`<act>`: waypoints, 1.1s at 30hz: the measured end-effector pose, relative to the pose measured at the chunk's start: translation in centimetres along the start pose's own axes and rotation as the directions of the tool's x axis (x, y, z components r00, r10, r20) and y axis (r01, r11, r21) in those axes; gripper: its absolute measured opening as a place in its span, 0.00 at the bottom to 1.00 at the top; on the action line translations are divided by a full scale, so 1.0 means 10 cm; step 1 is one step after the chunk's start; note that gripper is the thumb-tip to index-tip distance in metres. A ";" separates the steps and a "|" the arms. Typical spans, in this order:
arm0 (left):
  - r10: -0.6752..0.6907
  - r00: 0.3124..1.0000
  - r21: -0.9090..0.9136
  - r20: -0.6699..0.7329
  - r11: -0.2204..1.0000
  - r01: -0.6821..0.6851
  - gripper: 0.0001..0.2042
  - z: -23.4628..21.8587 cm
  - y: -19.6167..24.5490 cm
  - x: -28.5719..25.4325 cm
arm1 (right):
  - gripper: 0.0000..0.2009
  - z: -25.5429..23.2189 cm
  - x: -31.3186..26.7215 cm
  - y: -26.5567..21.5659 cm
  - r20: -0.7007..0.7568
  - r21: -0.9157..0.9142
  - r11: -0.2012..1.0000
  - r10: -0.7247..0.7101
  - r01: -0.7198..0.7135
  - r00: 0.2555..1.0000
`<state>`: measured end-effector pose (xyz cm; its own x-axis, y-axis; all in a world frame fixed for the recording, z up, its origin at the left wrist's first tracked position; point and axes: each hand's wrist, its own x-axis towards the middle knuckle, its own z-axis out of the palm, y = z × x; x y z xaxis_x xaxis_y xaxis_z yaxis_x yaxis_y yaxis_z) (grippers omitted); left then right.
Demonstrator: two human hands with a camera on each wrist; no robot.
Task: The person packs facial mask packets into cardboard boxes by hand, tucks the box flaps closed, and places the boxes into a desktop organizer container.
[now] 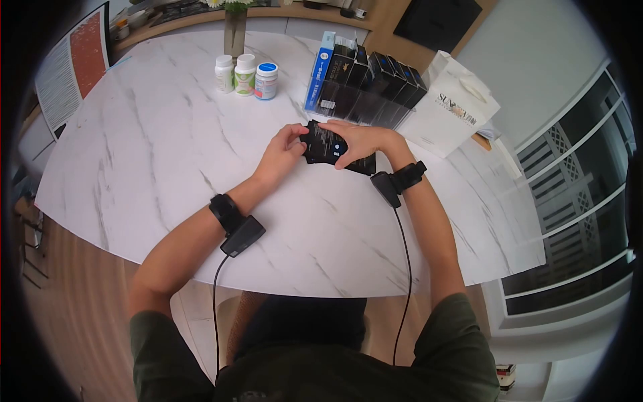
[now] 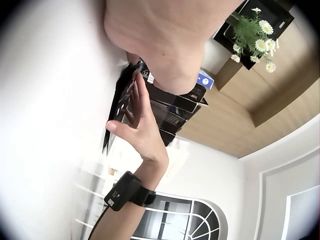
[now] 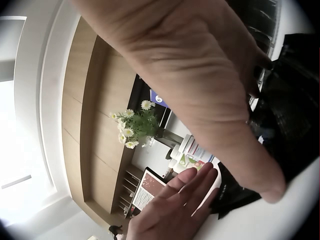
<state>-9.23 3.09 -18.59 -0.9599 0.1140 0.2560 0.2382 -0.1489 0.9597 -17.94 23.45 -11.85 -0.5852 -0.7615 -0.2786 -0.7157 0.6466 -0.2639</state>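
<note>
Flat black packets [image 1: 325, 144] lie in an overlapping pile on the marbled table. Across their top spreads my right hand [image 1: 362, 141], its thumb at the near edge and its fingers at the far edge, gripping the pile. At the left end is my left hand [image 1: 282, 155], fingers slightly bent and touching the packets' edge. The left wrist view shows the right hand [image 2: 142, 132] with its thumb against the dark packets [image 2: 120, 102]. In the right wrist view, the left hand [image 3: 172, 212] reaches with extended fingers to the packets [image 3: 290, 105]; the exact contact is hidden.
Behind the pile, black boxes [image 1: 382, 77] and a blue box [image 1: 320, 70] stand in a clear holder. A white paper bag [image 1: 449, 104] is at the right. Several bottles, one a white jar [image 1: 266, 82], and a flower vase [image 1: 235, 33] stand farther back.
</note>
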 end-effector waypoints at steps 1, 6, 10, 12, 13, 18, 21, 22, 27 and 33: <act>0.004 1.000 -0.010 0.002 1.000 -0.004 0.14 0.00 0.01 -0.01 | 0.50 -0.01 0.00 -0.02 -0.036 0.041 0.999 0.011 -0.009 0.999; -0.004 1.000 0.049 -0.003 0.999 0.004 0.14 -0.01 0.06 -0.05 | 0.45 0.01 -0.10 -0.19 -0.136 -0.088 0.973 0.202 -0.215 0.970; -0.003 1.000 0.108 0.004 0.994 0.003 0.14 0.03 0.04 -0.06 | 0.44 0.02 -0.25 -0.26 -0.097 -0.130 0.914 0.374 -0.384 0.922; 0.003 1.000 0.105 0.025 0.994 -0.006 0.14 0.02 0.03 -0.05 | 0.42 0.06 -0.30 -0.24 -0.133 -0.094 0.927 0.350 -0.363 0.928; 0.010 0.999 0.107 0.033 0.994 -0.014 0.14 0.01 0.03 -0.05 | 0.42 0.06 -0.32 -0.20 -0.138 -0.096 0.926 0.352 -0.366 0.926; 0.021 0.998 0.133 0.055 0.991 -0.029 0.13 0.05 0.09 -0.11 | 0.27 -0.35 -0.51 -0.12 -0.466 -0.179 0.975 0.037 -0.135 0.884; 0.102 0.992 0.118 0.073 0.987 -0.110 0.13 0.05 0.03 -0.09 | 0.21 -0.82 -0.69 -0.28 -0.556 -0.047 0.978 0.143 -0.203 0.819; 0.169 0.982 0.114 0.083 0.977 -0.178 0.12 0.05 0.03 -0.09 | 0.21 -0.91 -0.71 -0.22 -0.558 -0.050 0.978 0.141 -0.203 0.818; 0.171 0.900 -0.057 0.400 0.985 -0.161 0.09 0.22 0.27 -0.29 | 0.16 -1.20 -0.68 0.20 -0.750 -0.056 0.933 0.197 -0.356 0.632; 0.057 -0.126 -0.072 0.990 0.991 -0.113 0.16 1.07 1.05 -1.62 | 0.15 -1.31 -0.63 0.62 -0.799 -0.001 0.913 0.245 -0.409 0.549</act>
<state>10.38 10.18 -11.41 0.2808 0.9499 0.1374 0.3340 -0.2309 0.9139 -23.70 31.67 0.33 -0.8013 -0.2953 0.5203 -0.4143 0.9013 -0.1264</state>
